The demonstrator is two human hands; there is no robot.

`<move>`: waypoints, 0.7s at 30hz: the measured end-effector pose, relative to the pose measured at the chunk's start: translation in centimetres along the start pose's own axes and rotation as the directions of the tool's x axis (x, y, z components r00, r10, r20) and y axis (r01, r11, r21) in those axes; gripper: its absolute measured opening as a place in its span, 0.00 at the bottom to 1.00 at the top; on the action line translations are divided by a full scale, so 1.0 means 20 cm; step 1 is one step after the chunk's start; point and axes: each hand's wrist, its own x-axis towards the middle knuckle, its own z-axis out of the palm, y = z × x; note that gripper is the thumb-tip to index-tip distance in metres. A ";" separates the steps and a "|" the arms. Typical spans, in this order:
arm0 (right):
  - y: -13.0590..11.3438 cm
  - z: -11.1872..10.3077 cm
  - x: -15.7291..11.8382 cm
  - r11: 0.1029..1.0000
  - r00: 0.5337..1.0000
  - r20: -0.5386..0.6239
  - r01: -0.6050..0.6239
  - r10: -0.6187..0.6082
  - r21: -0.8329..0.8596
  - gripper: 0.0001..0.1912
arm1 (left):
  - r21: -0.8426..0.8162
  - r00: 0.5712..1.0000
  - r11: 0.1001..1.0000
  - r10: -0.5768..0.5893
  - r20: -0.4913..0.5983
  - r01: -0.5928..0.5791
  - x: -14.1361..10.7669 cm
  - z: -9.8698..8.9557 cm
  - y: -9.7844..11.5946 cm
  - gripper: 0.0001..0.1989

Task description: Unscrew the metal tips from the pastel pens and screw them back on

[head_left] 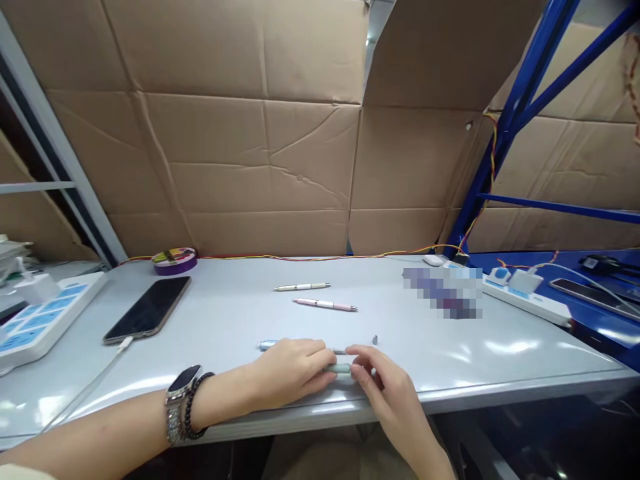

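Close to the table's front edge, a light green pen barrel [341,368] lies level between my two hands. My left hand [295,373] is closed, with thumb and fingers gripping its left end. The fingertips of my right hand [387,383] pinch its right end. Just behind my left hand lies a light blue pen part [267,345], mostly covered by the hand. A thin grey rod [339,351] shows between the hands. A small grey cone-shaped pen tip [375,340] rests beyond my right fingers. Farther back lie a pink-and-white pen [326,305] and a white pen [303,287].
A phone [149,310] on a charging cable and a purple tape roll [174,261] are at the left, beside a power strip [55,313]. Another power strip [530,300] and a blurred-out item [444,293] are at the right. Cardboard [250,167] walls the back.
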 end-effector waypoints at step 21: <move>0.00 -0.05 -0.02 0.989 0.998 -0.021 -0.061 0.064 0.137 0.10 | 0.019 0.991 0.995 0.092 0.097 -0.094 0.00 -0.02 0.00 0.16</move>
